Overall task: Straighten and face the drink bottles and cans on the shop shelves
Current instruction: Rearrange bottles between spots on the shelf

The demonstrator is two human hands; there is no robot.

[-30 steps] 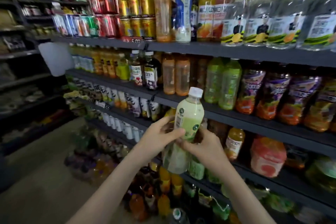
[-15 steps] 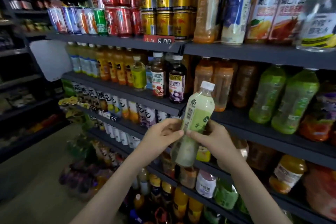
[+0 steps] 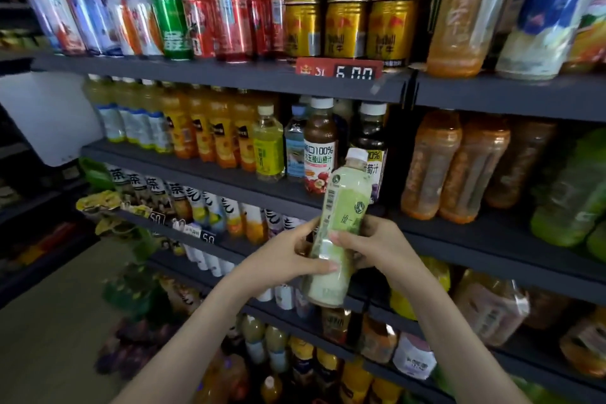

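Pale green plastic bottle (image 3: 341,226) with white cap, held in mid-air in front of dark shop shelves (image 3: 492,239), tilted slightly right at the top, barcode side facing near-left. Likely full, so moderately heavy; smooth shrink-wrap label probably slick, thin walls apt to give a little under squeeze. Best gripped around the waist, where both hands now sit. Left hand (image 3: 282,256) wrapped around lower-middle body from the left, thumb across the front. Right hand (image 3: 377,246) clasping the opposite side, fingers curled behind. Both forearms raised from below, angled inward toward the bottle.
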